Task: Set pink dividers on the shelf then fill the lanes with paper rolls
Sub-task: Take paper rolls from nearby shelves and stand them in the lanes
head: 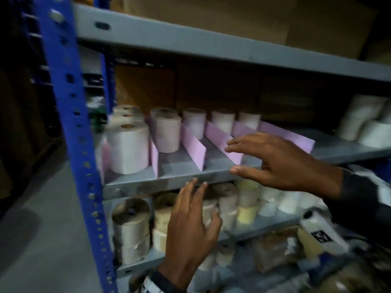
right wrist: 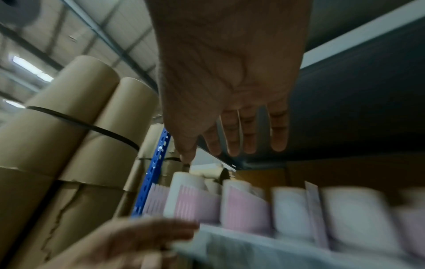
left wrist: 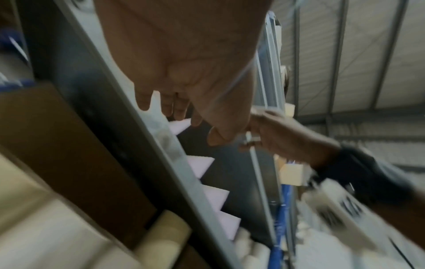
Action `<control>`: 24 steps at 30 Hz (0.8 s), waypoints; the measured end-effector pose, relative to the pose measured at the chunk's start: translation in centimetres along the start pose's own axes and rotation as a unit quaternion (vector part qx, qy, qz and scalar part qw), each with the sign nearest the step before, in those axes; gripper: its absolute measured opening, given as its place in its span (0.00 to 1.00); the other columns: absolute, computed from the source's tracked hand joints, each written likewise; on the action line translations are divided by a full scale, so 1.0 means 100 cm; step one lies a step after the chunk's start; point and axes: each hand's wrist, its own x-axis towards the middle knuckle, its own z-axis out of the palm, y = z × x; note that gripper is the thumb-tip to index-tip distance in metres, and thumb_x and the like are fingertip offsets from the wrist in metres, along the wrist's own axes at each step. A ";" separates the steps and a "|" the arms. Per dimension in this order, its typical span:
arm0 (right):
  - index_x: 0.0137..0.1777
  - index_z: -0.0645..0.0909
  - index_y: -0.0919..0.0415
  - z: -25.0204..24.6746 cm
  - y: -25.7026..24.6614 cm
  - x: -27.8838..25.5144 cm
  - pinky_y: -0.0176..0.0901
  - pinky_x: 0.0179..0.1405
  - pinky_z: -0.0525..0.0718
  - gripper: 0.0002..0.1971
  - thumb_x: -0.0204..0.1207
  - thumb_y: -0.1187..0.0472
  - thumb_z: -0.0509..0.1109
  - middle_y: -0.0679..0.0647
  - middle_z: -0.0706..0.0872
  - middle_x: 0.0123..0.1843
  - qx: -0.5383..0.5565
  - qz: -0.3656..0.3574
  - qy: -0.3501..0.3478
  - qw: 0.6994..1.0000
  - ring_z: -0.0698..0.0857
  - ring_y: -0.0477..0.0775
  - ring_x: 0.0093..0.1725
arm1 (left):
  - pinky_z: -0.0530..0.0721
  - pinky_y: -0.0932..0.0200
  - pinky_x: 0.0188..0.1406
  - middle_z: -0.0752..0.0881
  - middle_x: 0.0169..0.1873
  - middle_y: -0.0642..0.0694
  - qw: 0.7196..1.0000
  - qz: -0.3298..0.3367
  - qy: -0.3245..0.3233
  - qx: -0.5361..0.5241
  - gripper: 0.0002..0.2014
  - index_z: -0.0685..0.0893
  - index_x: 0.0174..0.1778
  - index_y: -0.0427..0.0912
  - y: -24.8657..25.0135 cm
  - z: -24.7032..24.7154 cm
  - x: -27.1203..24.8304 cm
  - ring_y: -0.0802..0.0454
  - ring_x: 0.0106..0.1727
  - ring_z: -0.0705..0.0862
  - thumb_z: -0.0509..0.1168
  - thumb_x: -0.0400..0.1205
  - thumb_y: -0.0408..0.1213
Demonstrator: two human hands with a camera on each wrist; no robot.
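Note:
Several pink dividers [head: 194, 145] stand upright on the grey middle shelf [head: 169, 182] and split it into lanes. White paper rolls [head: 129, 146] fill the left lane, and more rolls [head: 167, 132] stand further back in the other lanes. My right hand [head: 275, 157] hovers over the lanes right of centre with fingers spread, holding nothing. My left hand [head: 190, 218] is below the shelf's front edge, fingers straight and pointing up, empty. The wrist views show both palms, the left hand [left wrist: 184, 76] and the right hand [right wrist: 230, 81], open with nothing in them.
A blue perforated upright [head: 69, 115] bounds the shelf on the left. The lower shelf holds brown and cream rolls [head: 131, 225]. More white rolls [head: 368, 121] stand at the far right of the middle shelf. Cardboard boxes [head: 232, 17] sit on top.

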 end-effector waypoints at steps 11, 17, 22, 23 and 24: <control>0.66 0.85 0.48 -0.004 0.084 -0.215 0.48 0.56 0.88 0.28 0.75 0.30 0.64 0.44 0.88 0.61 0.032 0.220 -0.017 0.975 0.86 0.44 0.61 | 0.83 0.59 0.59 0.83 0.67 0.57 0.984 0.060 -0.067 -0.152 0.22 0.81 0.73 0.53 0.115 0.102 -0.015 0.56 0.64 0.86 0.63 0.83 0.52; 0.68 0.83 0.42 -0.008 0.165 -0.314 0.37 0.63 0.82 0.31 0.74 0.25 0.60 0.35 0.84 0.65 0.051 0.309 0.001 0.950 0.81 0.35 0.66 | 0.80 0.67 0.56 0.81 0.64 0.66 0.977 0.087 -0.091 -0.174 0.21 0.76 0.73 0.63 0.192 0.190 -0.002 0.65 0.62 0.83 0.63 0.83 0.53; 0.66 0.84 0.40 -0.017 0.226 -0.363 0.17 0.57 0.71 0.27 0.72 0.29 0.65 0.30 0.83 0.61 0.068 0.365 0.034 0.928 0.81 0.32 0.62 | 0.81 0.64 0.57 0.82 0.64 0.64 0.970 0.098 -0.128 -0.181 0.22 0.78 0.73 0.61 0.248 0.259 0.018 0.65 0.62 0.83 0.62 0.83 0.56; 0.66 0.84 0.40 -0.017 0.238 -0.369 0.17 0.57 0.72 0.26 0.72 0.30 0.66 0.31 0.84 0.61 0.073 0.372 0.039 0.924 0.81 0.32 0.62 | 0.82 0.63 0.58 0.82 0.64 0.65 0.969 0.100 -0.133 -0.182 0.22 0.78 0.73 0.61 0.256 0.272 0.021 0.65 0.63 0.83 0.62 0.82 0.57; 0.66 0.84 0.41 -0.018 0.252 -0.376 0.16 0.56 0.72 0.26 0.73 0.30 0.66 0.32 0.84 0.61 0.074 0.379 0.044 0.922 0.81 0.32 0.62 | 0.83 0.62 0.59 0.82 0.64 0.66 0.968 0.100 -0.139 -0.183 0.23 0.78 0.74 0.61 0.266 0.287 0.027 0.65 0.64 0.82 0.61 0.82 0.58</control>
